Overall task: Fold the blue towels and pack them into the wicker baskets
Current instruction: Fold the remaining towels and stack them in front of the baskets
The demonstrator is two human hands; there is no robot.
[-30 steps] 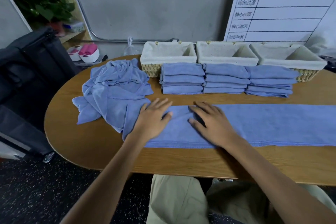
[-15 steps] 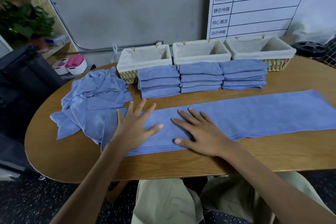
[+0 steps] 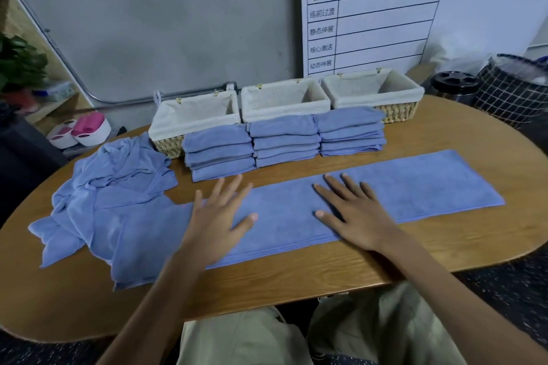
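A long blue towel (image 3: 415,184), folded into a narrow strip, lies flat across the wooden table (image 3: 296,278). My left hand (image 3: 218,219) presses flat on its left part with fingers spread. My right hand (image 3: 353,210) lies flat near its middle, fingers straight. Behind the strip stand three stacks of folded blue towels: left (image 3: 219,152), middle (image 3: 284,141), right (image 3: 351,132). Three cloth-lined wicker baskets stand in a row behind them: left (image 3: 166,127), middle (image 3: 281,101), right (image 3: 415,90). A heap of loose blue towels (image 3: 109,187) sits at the left.
A white board with a green header (image 3: 385,9) leans on the wall behind the baskets. A black mesh bin (image 3: 513,89) and a dark cup holder (image 3: 453,84) stand at the far right. A black bag (image 3: 17,151) is at the left.
My hands have slid apart along the strip, the right one moving rightward. The view has turned to the right, so the towel's right end now shows.
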